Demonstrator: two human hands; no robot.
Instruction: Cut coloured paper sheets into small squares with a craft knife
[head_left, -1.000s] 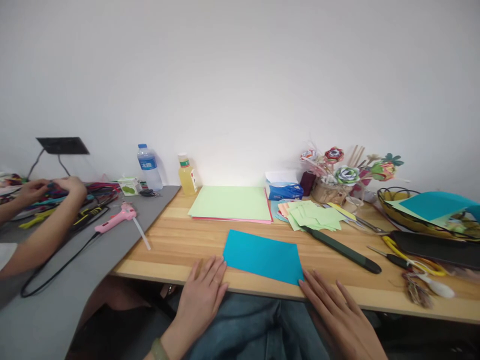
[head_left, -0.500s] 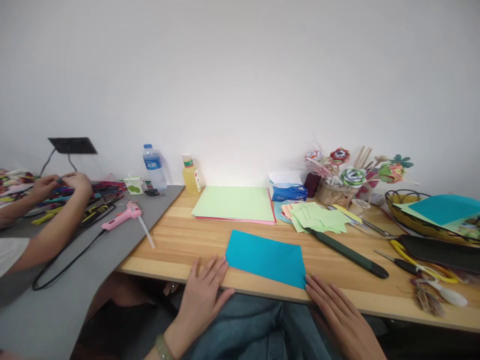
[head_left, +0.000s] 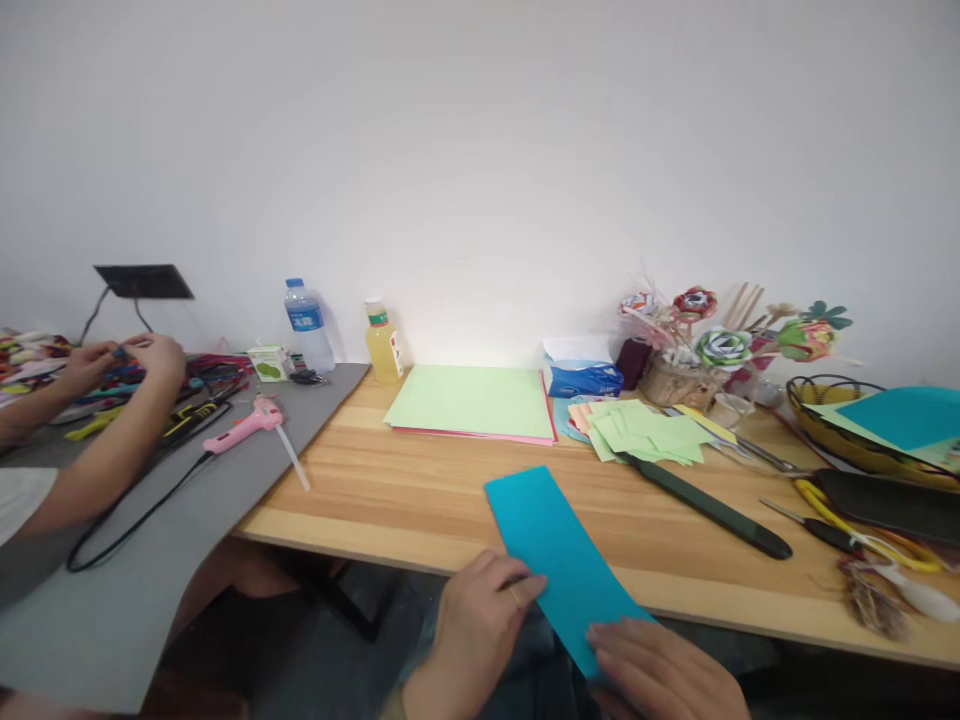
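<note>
A bright blue sheet of paper (head_left: 555,545) lies at a slant over the front edge of the wooden table, its far end on the wood and its near end past the edge above my lap. My left hand (head_left: 480,615) has its fingers curled in at the paper's left edge. At the near right end, my right hand (head_left: 660,665) grips the same paper, fingers on top and slightly blurred, thumb hidden. Behind the sheet rests a stack of light green paper (head_left: 472,400) with red and pink sheets beneath.
Green paper pieces (head_left: 645,430), a dark green-handled tool (head_left: 712,510), scissors (head_left: 817,530) and a basket (head_left: 817,410) are at right, below paper flowers (head_left: 724,347). On the left grey table lie a pink glue gun (head_left: 244,425) and a co-worker's hands (head_left: 154,360).
The blue paper has turned from lying crosswise to slanting toward me, and its near end now overhangs the table. My hands have moved closer together, fingers going from flat to curled on it.
</note>
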